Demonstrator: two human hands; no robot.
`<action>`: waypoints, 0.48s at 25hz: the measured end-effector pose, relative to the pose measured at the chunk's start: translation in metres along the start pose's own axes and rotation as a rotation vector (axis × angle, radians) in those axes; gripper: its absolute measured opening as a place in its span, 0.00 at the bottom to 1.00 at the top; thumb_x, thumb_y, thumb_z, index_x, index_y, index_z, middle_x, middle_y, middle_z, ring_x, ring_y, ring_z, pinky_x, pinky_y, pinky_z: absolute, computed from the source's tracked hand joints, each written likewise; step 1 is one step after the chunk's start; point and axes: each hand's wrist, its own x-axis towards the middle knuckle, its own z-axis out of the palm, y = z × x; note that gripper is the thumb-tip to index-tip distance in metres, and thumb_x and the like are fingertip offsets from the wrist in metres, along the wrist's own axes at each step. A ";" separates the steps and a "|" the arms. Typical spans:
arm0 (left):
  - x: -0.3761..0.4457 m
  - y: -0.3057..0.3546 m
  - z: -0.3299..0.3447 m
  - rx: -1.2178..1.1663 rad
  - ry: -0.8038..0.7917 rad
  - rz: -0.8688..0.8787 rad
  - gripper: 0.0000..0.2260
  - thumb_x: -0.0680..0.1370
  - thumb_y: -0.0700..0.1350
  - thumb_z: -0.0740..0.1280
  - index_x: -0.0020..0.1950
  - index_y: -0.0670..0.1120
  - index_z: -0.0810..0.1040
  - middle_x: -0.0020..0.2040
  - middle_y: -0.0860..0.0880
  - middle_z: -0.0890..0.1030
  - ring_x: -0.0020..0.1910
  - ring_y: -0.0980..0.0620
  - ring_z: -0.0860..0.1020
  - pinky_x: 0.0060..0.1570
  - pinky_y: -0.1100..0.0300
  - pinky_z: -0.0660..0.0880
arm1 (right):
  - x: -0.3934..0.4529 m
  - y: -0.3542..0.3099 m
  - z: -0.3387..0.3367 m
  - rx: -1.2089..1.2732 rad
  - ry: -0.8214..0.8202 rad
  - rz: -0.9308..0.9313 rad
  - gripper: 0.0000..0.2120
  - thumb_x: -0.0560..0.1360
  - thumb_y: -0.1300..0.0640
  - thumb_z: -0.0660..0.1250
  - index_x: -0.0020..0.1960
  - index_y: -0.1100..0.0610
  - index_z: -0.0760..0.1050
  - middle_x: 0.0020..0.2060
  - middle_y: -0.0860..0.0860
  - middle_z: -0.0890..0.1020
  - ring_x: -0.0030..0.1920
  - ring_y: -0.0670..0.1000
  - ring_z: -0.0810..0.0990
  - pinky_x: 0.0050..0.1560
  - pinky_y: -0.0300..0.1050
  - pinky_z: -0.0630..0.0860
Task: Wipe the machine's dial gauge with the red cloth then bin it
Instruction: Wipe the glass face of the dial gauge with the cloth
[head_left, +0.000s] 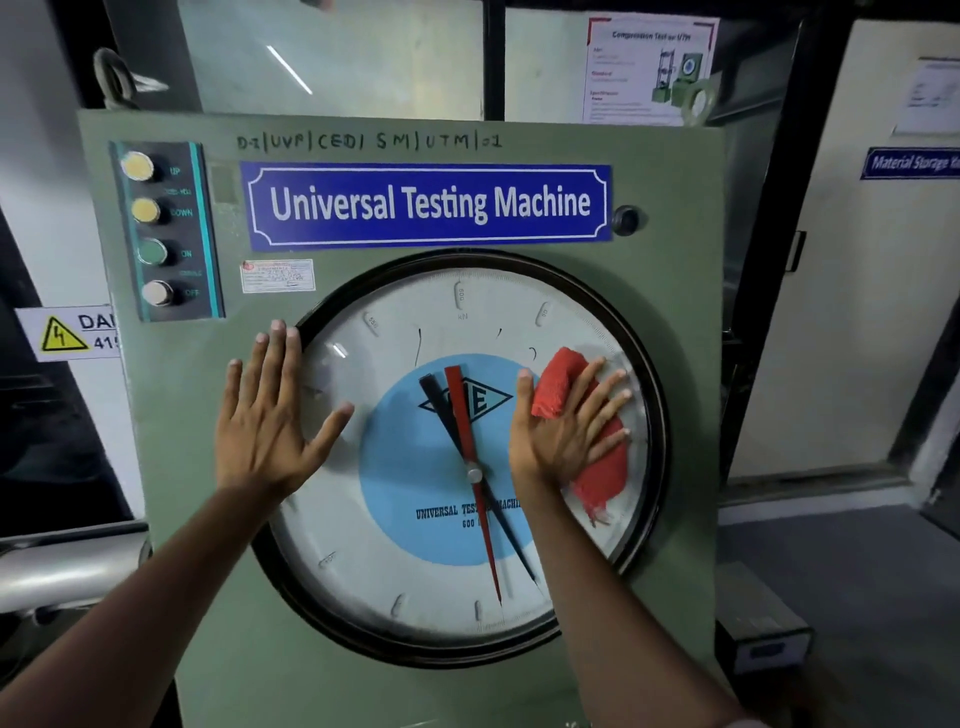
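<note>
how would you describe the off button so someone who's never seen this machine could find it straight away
Start at the green machine panel with the blue "Universal Testing Machine" sign. Left of that sign is a dark strip holding four round buttons in a column. The OFF button is the bottom one, silvery white, below two yellow and one green.

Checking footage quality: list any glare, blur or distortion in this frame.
Head view: a small glare streak on the dial gauge glass at upper left; wide-angle bending tilts the machine panel edges; the wall poster text is soft; right hand and red cloth fairly sharp.
</note>
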 end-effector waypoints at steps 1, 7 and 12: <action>-0.001 -0.005 -0.001 -0.003 -0.007 0.006 0.45 0.81 0.71 0.53 0.89 0.48 0.43 0.89 0.49 0.46 0.88 0.48 0.49 0.86 0.45 0.46 | -0.003 -0.016 0.003 0.013 0.027 0.021 0.49 0.76 0.21 0.45 0.88 0.51 0.50 0.88 0.53 0.51 0.88 0.57 0.46 0.82 0.73 0.49; -0.007 -0.020 -0.002 0.004 -0.025 0.030 0.45 0.80 0.71 0.54 0.89 0.49 0.44 0.89 0.51 0.46 0.87 0.47 0.55 0.85 0.46 0.48 | -0.036 -0.099 0.032 -0.042 0.043 -0.460 0.46 0.79 0.21 0.47 0.88 0.47 0.52 0.88 0.49 0.55 0.88 0.53 0.50 0.85 0.66 0.44; -0.008 -0.017 0.003 -0.014 -0.021 0.022 0.46 0.79 0.71 0.54 0.89 0.48 0.43 0.89 0.51 0.43 0.87 0.45 0.54 0.85 0.48 0.46 | 0.010 0.008 0.000 -0.204 -0.044 -0.654 0.44 0.80 0.23 0.47 0.88 0.47 0.52 0.88 0.49 0.54 0.88 0.53 0.49 0.86 0.67 0.46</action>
